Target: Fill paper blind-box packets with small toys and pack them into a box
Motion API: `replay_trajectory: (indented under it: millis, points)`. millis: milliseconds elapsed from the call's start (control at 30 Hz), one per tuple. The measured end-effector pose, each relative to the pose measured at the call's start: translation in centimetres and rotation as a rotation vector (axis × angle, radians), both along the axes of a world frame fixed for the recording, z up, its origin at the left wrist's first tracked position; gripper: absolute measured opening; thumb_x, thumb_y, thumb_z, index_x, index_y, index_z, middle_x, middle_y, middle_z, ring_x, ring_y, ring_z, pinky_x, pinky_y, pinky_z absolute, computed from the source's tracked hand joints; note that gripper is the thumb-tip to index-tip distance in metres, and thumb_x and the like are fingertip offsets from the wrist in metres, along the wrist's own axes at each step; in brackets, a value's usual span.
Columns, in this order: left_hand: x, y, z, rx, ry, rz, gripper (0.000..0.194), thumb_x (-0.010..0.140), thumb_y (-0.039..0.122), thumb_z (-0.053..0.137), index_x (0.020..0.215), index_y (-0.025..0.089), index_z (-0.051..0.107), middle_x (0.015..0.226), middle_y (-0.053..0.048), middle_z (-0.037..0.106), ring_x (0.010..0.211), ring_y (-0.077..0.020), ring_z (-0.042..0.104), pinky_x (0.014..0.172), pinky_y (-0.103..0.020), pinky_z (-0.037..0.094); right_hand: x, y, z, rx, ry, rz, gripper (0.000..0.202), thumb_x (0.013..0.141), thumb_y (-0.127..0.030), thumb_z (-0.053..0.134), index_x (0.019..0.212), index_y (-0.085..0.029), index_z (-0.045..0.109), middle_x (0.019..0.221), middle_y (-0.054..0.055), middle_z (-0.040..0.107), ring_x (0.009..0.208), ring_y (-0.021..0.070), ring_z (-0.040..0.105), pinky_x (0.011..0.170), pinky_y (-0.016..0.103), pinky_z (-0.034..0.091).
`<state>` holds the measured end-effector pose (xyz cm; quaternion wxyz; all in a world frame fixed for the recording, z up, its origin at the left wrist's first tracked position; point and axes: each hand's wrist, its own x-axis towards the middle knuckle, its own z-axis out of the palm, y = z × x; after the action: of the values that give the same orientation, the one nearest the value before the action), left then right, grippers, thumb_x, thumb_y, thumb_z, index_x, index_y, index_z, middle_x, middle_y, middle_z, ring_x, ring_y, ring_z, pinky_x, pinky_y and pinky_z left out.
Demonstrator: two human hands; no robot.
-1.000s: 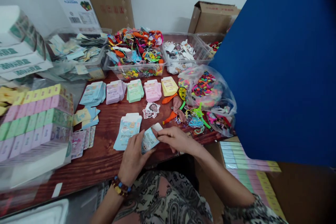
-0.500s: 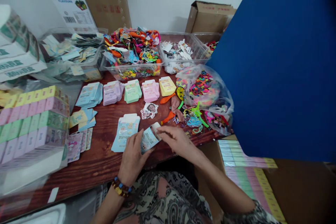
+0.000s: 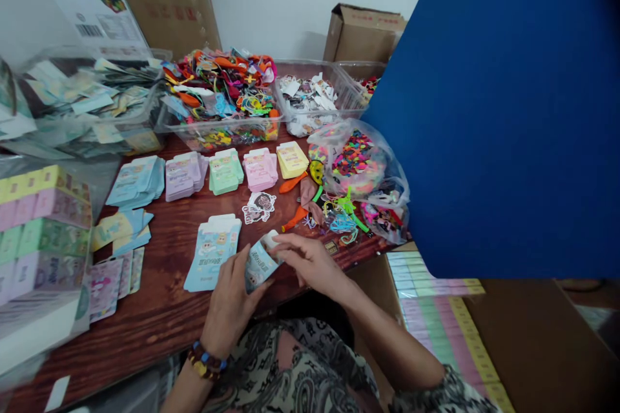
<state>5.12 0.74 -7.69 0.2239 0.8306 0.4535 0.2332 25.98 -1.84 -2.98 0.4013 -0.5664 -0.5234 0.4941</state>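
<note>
My left hand (image 3: pixel 230 300) grips a small light-blue printed carton (image 3: pixel 260 266), thumb along its lower edge and fingers on its left side. The carton is tilted, its top end towards the right. At that end my right hand (image 3: pixel 312 264) has its fingers bent together at the opening; what they pinch, if anything, is hidden. Just left of the carton lies a stack of flat light-blue cartons (image 3: pixel 213 255). Behind it are black-and-white stickers (image 3: pixel 260 206). Balloons (image 3: pixel 294 219) and a tangle of coloured strings (image 3: pixel 343 222) lie beyond my right hand.
Carton stacks in blue (image 3: pixel 135 181), purple (image 3: pixel 184 175), green (image 3: pixel 225 171), pink (image 3: pixel 260 169) and yellow (image 3: pixel 292 159) form a row. Clear bins (image 3: pixel 227 129) stand behind. Packed boxes (image 3: pixel 46 232) and cards (image 3: pixel 104 287) are left. A blue panel (image 3: pixel 484 110) blocks the right.
The view has turned slightly right, so the table's things sit further left. My right fingers have moved in closer over the carton's open end; my left hand keeps its grip.
</note>
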Motion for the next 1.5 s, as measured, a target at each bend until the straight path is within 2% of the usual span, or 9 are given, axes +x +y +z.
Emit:
replay_trajectory:
  millis: [133, 300, 600, 733, 900, 1033, 1233, 1333, 1500]
  points:
    - [-0.1, -0.1, 0.3, -0.026, -0.006, 0.018, 0.069, 0.090, 0.051, 0.055, 0.148, 0.025, 0.028, 0.126, -0.013, 0.052, 0.119, -0.0326, 0.052, 0.102, -0.054, 0.045, 4.6, -0.9, -1.4, 0.001, -0.514, -0.197, 0.020, 0.093, -0.029, 0.053, 0.096, -0.021, 0.071, 0.090, 0.002, 0.072, 0.080, 0.0166, 0.064, 0.072, 0.026, 0.046]
    - [0.4, -0.5, 0.6, -0.095, -0.008, -0.039, 0.070, 0.090, 0.047, 0.058, 0.149, 0.027, 0.027, 0.128, -0.012, 0.052, 0.120, -0.0305, 0.052, 0.104, -0.051, 0.045, 7.5, -1.2, -3.9, -0.122, -1.019, -0.177, 0.027, 0.095, -0.031, 0.053, 0.119, -0.026, 0.066, 0.114, 0.005, 0.068, 0.095, 0.0206, 0.065, 0.077, 0.029, 0.047]
    - [0.3, 0.0, -0.9, -0.063, -0.013, -0.084, 0.073, 0.089, 0.054, 0.057, 0.149, 0.024, 0.027, 0.130, -0.013, 0.052, 0.121, -0.0315, 0.053, 0.105, -0.052, 0.044, 2.3, -1.1, -5.0, 0.045, -0.853, -0.028, 0.031, 0.099, -0.032, 0.047, 0.126, -0.025, 0.061, 0.116, 0.004, 0.067, 0.101, 0.0165, 0.064, 0.080, 0.025, 0.046]
    - [0.0, 0.2, -0.7, -0.078, -0.004, -0.080, 0.073, 0.088, 0.055, 0.057, 0.148, 0.024, 0.029, 0.132, -0.013, 0.052, 0.122, -0.0318, 0.053, 0.106, -0.051, 0.044, 5.0, -2.6, -4.8, 0.108, -0.728, -0.268, 0.027, 0.100, -0.030, 0.045, 0.106, -0.022, 0.069, 0.102, 0.003, 0.070, 0.093, 0.0145, 0.064, 0.083, 0.023, 0.045]
    - [0.0, 0.2, -0.6, -0.108, 0.006, -0.074, 0.073, 0.089, 0.056, 0.055, 0.149, 0.025, 0.028, 0.132, -0.012, 0.051, 0.122, -0.0315, 0.053, 0.106, -0.051, 0.044, 10.9, -5.4, -4.5, -0.082, -0.897, -0.596, 0.024, 0.097, -0.029, 0.048, 0.103, -0.020, 0.069, 0.105, 0.007, 0.070, 0.096, 0.0191, 0.063, 0.083, 0.028, 0.045]
    - [0.6, 0.0, -0.9, -0.119, -0.002, -0.125, 0.072, 0.089, 0.054, 0.056, 0.149, 0.027, 0.027, 0.133, -0.011, 0.051, 0.122, -0.0303, 0.054, 0.107, -0.050, 0.043, 10.5, -5.8, -5.0, -0.158, -0.897, -0.446, 0.022, 0.096, -0.031, 0.050, 0.100, -0.021, 0.069, 0.101, 0.005, 0.070, 0.095, 0.0185, 0.064, 0.084, 0.027, 0.044]
    - [0.8, 0.1, -0.4, -0.109, -0.002, -0.134, 0.071, 0.089, 0.056, 0.055, 0.148, 0.025, 0.031, 0.129, -0.012, 0.054, 0.119, -0.0309, 0.056, 0.104, -0.051, 0.045, 6.3, -3.6, -5.5, 0.025, -0.657, -0.265, 0.023, 0.097, -0.029, 0.050, 0.105, -0.023, 0.070, 0.103, 0.003, 0.072, 0.096, 0.0163, 0.066, 0.085, 0.024, 0.045]
    - [0.4, 0.2, -0.2, -0.108, 0.004, -0.116, 0.070, 0.089, 0.057, 0.054, 0.147, 0.025, 0.032, 0.129, -0.012, 0.054, 0.118, -0.0315, 0.056, 0.103, -0.052, 0.046, 7.8, -3.2, -5.0, 0.030, -0.647, -0.352, 0.024, 0.098, -0.029, 0.048, 0.105, -0.023, 0.070, 0.105, 0.003, 0.073, 0.098, 0.0166, 0.065, 0.086, 0.025, 0.046]
    - [0.3, 0.2, -0.3, -0.131, 0.010, -0.097, 0.070, 0.088, 0.057, 0.055, 0.146, 0.024, 0.033, 0.132, -0.012, 0.053, 0.122, -0.0323, 0.054, 0.106, -0.052, 0.043, 12.9, -3.6, -3.5, -0.283, -1.090, -0.523, 0.024, 0.094, -0.029, 0.051, 0.108, -0.022, 0.069, 0.114, 0.010, 0.067, 0.096, 0.0225, 0.065, 0.086, 0.034, 0.045]
